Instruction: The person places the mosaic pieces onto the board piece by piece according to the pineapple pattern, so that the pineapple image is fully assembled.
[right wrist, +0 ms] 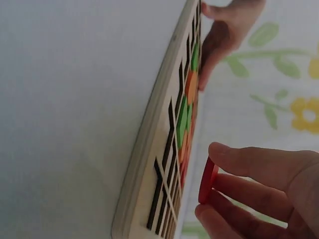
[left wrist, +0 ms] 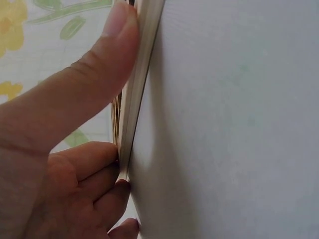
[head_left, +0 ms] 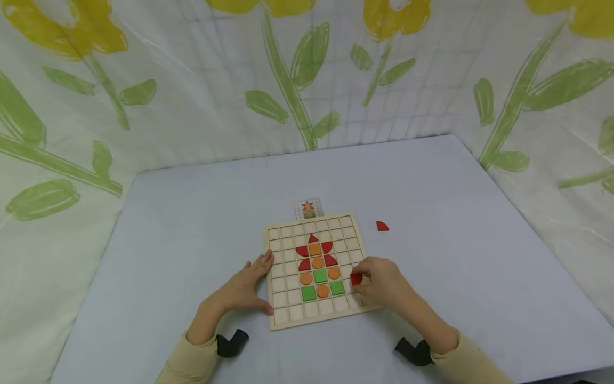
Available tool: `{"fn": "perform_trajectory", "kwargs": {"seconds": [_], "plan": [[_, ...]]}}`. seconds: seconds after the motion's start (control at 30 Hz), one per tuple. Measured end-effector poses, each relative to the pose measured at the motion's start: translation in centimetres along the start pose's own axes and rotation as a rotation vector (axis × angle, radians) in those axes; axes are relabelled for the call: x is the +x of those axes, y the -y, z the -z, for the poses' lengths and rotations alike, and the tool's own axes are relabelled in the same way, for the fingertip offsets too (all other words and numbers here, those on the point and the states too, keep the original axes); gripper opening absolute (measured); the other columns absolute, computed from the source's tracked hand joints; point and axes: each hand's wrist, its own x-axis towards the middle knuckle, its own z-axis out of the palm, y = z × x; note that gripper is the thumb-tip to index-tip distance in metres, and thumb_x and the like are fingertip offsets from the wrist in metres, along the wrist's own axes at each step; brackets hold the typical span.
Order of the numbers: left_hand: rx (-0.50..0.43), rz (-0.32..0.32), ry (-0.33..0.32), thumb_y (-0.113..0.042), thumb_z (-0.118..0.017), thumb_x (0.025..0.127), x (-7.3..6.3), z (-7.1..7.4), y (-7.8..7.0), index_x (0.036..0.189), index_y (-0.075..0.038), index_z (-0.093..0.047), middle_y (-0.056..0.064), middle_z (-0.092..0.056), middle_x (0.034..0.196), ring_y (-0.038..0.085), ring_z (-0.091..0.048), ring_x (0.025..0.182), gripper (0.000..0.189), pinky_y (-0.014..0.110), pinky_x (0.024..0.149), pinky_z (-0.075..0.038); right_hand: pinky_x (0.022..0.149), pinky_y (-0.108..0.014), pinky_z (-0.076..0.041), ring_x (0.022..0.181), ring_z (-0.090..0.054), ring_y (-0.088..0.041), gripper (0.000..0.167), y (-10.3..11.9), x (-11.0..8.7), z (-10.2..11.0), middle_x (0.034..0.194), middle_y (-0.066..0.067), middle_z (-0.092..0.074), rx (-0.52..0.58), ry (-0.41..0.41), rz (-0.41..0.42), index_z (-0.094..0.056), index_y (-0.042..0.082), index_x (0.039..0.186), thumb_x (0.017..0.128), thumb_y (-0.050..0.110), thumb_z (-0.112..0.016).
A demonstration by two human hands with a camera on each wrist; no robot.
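Note:
A wooden grid board (head_left: 280, 285) lies on the table. Set in its cells are red quarter-round pieces, a red triangle (head_left: 313, 238), an orange square (head_left: 314, 249), orange discs (head_left: 323, 290) and green squares (head_left: 309, 293). My left hand (head_left: 240, 290) rests against the board's left edge, thumb and fingers spread along it; in the left wrist view they touch the rim (left wrist: 133, 99). My right hand (head_left: 384, 280) pinches a flat red piece (right wrist: 208, 181) between thumb and fingers, above the board's right side. Its full outline is partly hidden by the fingers.
A loose red quarter-round piece (head_left: 382, 226) lies on the table right of the board. Behind the board's far edge is a small grid card (head_left: 308, 209) with a coloured figure. Black devices (head_left: 232, 343) sit at both wrists. A flower-printed curtain (head_left: 192, 106) stands behind the table.

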Motion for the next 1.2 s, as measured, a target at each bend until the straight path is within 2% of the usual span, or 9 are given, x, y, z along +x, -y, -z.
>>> {"fn": "perform_trajectory", "kwargs": {"seconds": [0.23,0.43,0.6,1.07,1.2], "plan": [[0.015,-0.003,0.000,-0.029,-0.092,0.061,0.1,-0.1,0.3,0.147,0.013,-0.025,0.027,-0.017,0.156,0.044,-0.019,0.142,0.117,0.062,0.114,-0.014,0.056,-0.019,-0.047,0.068,-0.054,-0.012,0.020,1.5,-0.8,-2.1,0.078,0.000,-0.066,-0.015,0.055,0.105,-0.076,0.001,0.086,0.067,0.000,-0.082],[0.011,-0.003,-0.001,-0.029,-0.092,0.061,0.1,0.0,0.2,0.147,0.013,-0.025,0.027,-0.017,0.156,0.044,-0.019,0.142,0.117,0.062,0.114,-0.015,0.058,-0.020,-0.050,0.070,-0.057,-0.013,0.020,1.9,-1.1,-3.2,0.081,-0.004,-0.069,-0.079,0.072,0.169,-0.076,0.001,0.085,0.069,0.006,-0.085],[0.001,0.007,0.005,-0.030,-0.092,0.061,0.0,0.0,0.0,0.148,0.012,-0.025,0.026,-0.016,0.157,0.043,-0.018,0.143,0.117,0.060,0.115,-0.014,0.060,-0.022,-0.052,0.072,-0.060,-0.014,0.021,2.3,-1.2,-3.4,0.082,-0.005,-0.068,-0.105,0.060,0.191,-0.076,0.001,0.086,0.069,0.006,-0.086],[0.002,0.013,0.006,-0.029,-0.092,0.062,-0.1,0.1,0.0,0.148,0.012,-0.024,0.025,-0.015,0.157,0.043,-0.018,0.143,0.116,0.061,0.115,-0.014,0.062,-0.025,-0.054,0.071,-0.062,-0.015,0.019,2.6,-1.1,-3.3,0.081,-0.005,-0.068,-0.125,0.065,0.173,-0.076,0.001,0.086,0.069,0.005,-0.085],[-0.004,0.007,0.006,-0.031,-0.091,0.062,-0.1,0.2,-0.1,0.148,0.011,-0.024,0.025,-0.015,0.157,0.043,-0.018,0.143,0.117,0.061,0.115,-0.013,0.068,-0.031,-0.056,0.079,-0.064,-0.018,0.020,2.1,-1.2,-2.0,0.086,-0.003,-0.069,-0.071,0.088,0.042,-0.075,0.003,0.089,0.072,0.007,-0.084]]}}
